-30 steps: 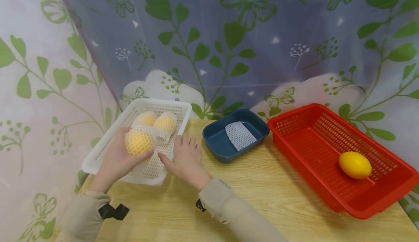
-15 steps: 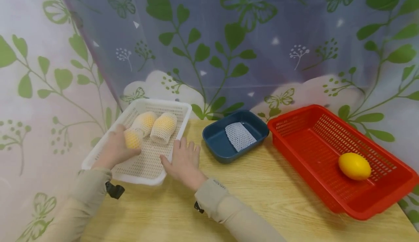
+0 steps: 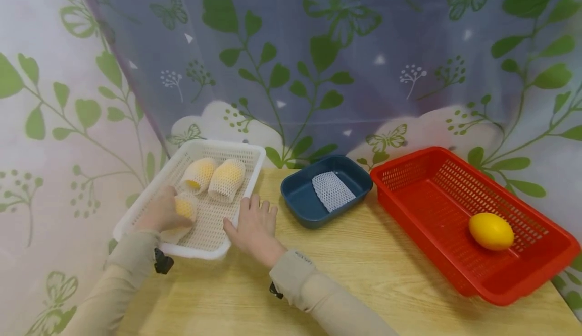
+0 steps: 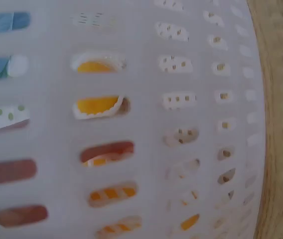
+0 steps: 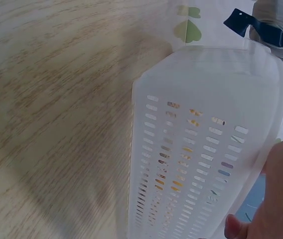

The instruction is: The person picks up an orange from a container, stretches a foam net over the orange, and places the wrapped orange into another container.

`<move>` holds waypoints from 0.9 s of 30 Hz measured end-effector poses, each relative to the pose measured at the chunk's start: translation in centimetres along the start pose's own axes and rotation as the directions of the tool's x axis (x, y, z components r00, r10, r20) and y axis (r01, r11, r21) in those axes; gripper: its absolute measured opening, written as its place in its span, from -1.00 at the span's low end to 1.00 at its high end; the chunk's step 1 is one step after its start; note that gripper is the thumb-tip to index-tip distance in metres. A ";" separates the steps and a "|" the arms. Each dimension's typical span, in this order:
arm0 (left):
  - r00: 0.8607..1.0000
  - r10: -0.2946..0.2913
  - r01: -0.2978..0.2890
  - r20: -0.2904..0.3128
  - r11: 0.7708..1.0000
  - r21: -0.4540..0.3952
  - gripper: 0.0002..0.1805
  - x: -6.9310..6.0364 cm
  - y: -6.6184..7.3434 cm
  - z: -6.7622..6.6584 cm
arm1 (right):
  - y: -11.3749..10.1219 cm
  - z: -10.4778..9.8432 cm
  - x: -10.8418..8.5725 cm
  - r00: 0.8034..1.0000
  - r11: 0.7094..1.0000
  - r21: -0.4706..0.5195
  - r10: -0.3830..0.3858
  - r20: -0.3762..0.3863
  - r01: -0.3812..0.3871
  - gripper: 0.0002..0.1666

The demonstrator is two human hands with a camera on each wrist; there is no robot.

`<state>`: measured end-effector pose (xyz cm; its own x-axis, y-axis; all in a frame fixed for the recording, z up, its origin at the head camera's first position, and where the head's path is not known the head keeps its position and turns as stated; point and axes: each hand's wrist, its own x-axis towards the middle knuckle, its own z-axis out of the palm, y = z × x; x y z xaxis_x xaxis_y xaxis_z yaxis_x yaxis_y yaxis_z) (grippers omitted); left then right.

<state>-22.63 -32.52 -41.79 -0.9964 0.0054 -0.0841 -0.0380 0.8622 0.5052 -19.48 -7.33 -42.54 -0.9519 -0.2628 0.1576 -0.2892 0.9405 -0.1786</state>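
In the head view my left hand (image 3: 160, 210) is down inside the white basket (image 3: 233, 144), at its near left side. It grips a yellow fruit in a white foam net (image 3: 185, 208), which the hand partly covers. Farther back in the basket lie two more netted fruits, one on the left (image 3: 199, 173) and one on the right (image 3: 228, 178). My right hand (image 3: 256, 227) rests at the basket's right rim with its fingers spread and holds nothing. In the left wrist view, the basket's slotted wall (image 4: 146, 119) hides most of the hand and fruit.
Right of the white basket stands a blue tray (image 3: 297, 205) with a flat white foam net (image 3: 333, 190) in it. A red basket (image 3: 409, 214) at the right holds a bare yellow oval fruit (image 3: 491, 231). Everything stands on a wooden table (image 3: 359, 265) before a patterned curtain (image 3: 291, 48).
My left hand has lowered the netted fruit from above the white basket down into its near left part. My right hand has stayed at the rim, moving hardly at all.
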 end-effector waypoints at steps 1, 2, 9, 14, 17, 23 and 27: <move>1.000 -0.004 0.004 0.004 1.000 0.012 0.07 0.1 -0.1 0.1 | 0.0 0.0 0.0 1.000 1.000 -0.001 0.004 -0.001 -0.004 -0.29; 1.000 -0.002 0.001 0.014 1.000 0.030 0.10 0.2 -0.1 0.2 | 0.0 0.0 0.0 1.000 1.000 0.000 0.006 -0.004 -0.006 -0.29; 0.999 -0.037 0.035 0.017 0.994 0.100 0.23 -0.2 0.4 0.2 | -0.1 0.0 0.1 1.000 1.000 0.016 0.015 -0.008 -0.015 -0.23; 1.000 -0.023 0.023 -0.005 0.985 0.169 0.08 -0.6 0.8 0.1 | 0.0 -0.6 -0.1 1.000 0.999 0.036 0.019 0.005 -0.019 -0.16; 0.999 -0.036 0.029 0.034 0.983 0.180 0.03 -1.3 1.3 -0.4 | 0.0 -1.2 -0.2 1.000 0.997 0.072 0.010 0.017 -0.011 -0.21; 0.993 -0.045 0.024 0.109 0.982 0.185 -0.03 -2.8 2.5 -1.6 | 0.1 -2.5 -0.4 0.998 0.992 0.123 -0.021 0.058 0.014 -0.26; 0.993 0.006 -0.029 0.114 0.979 0.201 -0.15 -3.2 3.3 -1.8 | 0.3 -3.0 -0.5 0.996 0.987 0.159 -0.042 0.074 0.030 -0.28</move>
<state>-19.73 -30.60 -38.26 -0.9815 0.0684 -0.1787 0.0068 0.9458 0.3247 -18.82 -6.32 -39.77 -0.9437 -0.3176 0.0926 -0.3301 0.8858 -0.3261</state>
